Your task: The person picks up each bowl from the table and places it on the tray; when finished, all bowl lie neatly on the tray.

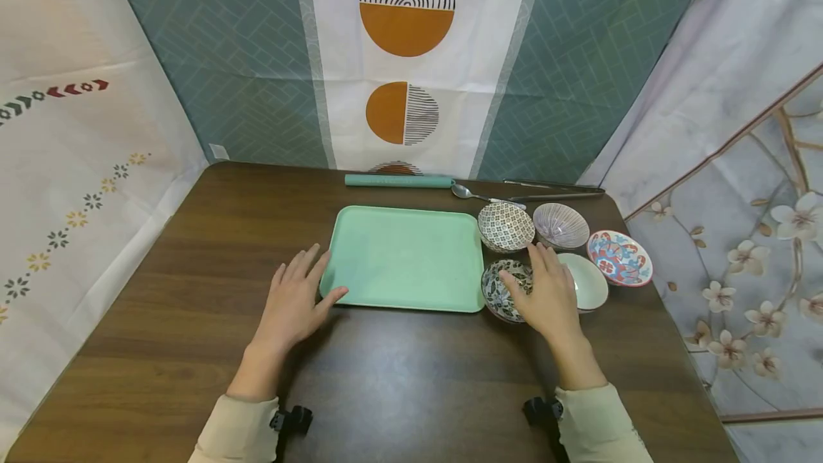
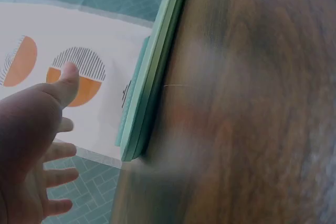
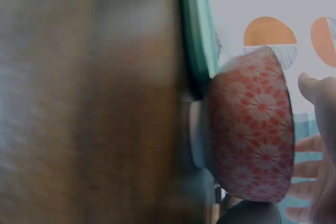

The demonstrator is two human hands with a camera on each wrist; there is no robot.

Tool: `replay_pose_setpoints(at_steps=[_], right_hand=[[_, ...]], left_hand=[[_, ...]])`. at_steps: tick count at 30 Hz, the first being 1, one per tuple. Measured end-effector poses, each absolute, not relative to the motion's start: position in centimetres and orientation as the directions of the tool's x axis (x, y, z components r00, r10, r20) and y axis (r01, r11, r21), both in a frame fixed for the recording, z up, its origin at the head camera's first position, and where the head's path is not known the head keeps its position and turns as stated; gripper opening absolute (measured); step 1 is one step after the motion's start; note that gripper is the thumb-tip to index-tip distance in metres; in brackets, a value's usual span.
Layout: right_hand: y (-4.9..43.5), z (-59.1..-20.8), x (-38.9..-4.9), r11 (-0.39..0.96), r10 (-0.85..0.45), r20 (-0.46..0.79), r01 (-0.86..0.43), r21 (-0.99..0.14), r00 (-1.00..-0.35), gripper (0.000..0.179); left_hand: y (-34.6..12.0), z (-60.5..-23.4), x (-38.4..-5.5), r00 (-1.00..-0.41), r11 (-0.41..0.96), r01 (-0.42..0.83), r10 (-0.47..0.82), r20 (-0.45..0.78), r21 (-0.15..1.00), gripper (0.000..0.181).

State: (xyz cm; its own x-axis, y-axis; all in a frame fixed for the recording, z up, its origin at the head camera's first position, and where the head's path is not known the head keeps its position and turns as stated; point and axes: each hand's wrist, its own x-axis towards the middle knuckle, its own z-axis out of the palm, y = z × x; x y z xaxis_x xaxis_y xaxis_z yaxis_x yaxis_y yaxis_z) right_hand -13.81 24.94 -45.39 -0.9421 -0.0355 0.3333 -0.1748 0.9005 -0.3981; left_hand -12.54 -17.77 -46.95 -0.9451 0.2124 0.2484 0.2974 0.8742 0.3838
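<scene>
A light green rectangular tray (image 1: 405, 259) lies mid-table. My left hand (image 1: 292, 306) hovers at its front left corner, fingers spread and holding nothing; in the left wrist view, that hand (image 2: 44, 135) appears beside the tray's edge (image 2: 149, 72). Over the bowls at the tray's right is my right hand (image 1: 546, 299), fingers extended, thumb above a dark floral bowl (image 1: 498, 302). Whether it touches a bowl I cannot tell. The right wrist view has that hand (image 3: 323, 129) beside a bowl with a red flowered outside (image 3: 252, 124). A plain pale bowl (image 1: 590, 284) is partly behind the hand.
Behind stand a bowl with a small geometric pattern (image 1: 506, 227) and a striped bowl (image 1: 561, 225). A red-and-blue bowl (image 1: 620, 258) sits furthest right. Along the back edge lie a long teal box (image 1: 398, 181), a spoon (image 1: 461, 191) and thin dark utensils (image 1: 562, 196).
</scene>
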Motion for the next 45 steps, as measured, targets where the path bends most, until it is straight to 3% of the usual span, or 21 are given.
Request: replay_pose_setpoints(at_steps=[9, 15, 28, 37, 45], right_hand=[[27.3, -43.8, -14.7, 0.776, 0.135, 0.438, -0.181, -0.605, -0.889, 0.05], [30.1, -43.4, -15.4, 0.718, 0.268, 0.429, -0.118, -0.686, -0.863, 0.039], [36.5, -44.0, -15.0, 0.703, 0.487, 0.321, 0.146, -0.696, -0.812, 0.044], [39.1, -45.4, -14.6, 0.695, 0.558, 0.307, 0.232, -0.68, -0.771, 0.042], [40.6, -46.5, -14.3, 0.696, 0.595, 0.288, 0.3, -0.653, -0.751, 0.05]], left_hand=[[-17.7, -47.4, -12.7, -0.928, 0.703, 0.276, 0.018, 0.371, 0.655, 0.052], [-18.0, -47.9, -12.7, -0.925, 0.634, 0.224, -0.102, 0.367, 0.74, 0.044], [-18.1, -49.1, -12.8, -0.982, 0.628, 0.068, -0.094, 0.162, 0.775, 0.04], [-18.4, -49.4, -13.2, -0.993, 0.632, 0.036, -0.066, 0.1, 0.774, 0.038], [-18.5, -49.3, -13.8, -0.997, 0.649, 0.009, -0.055, 0.059, 0.761, 0.036]])
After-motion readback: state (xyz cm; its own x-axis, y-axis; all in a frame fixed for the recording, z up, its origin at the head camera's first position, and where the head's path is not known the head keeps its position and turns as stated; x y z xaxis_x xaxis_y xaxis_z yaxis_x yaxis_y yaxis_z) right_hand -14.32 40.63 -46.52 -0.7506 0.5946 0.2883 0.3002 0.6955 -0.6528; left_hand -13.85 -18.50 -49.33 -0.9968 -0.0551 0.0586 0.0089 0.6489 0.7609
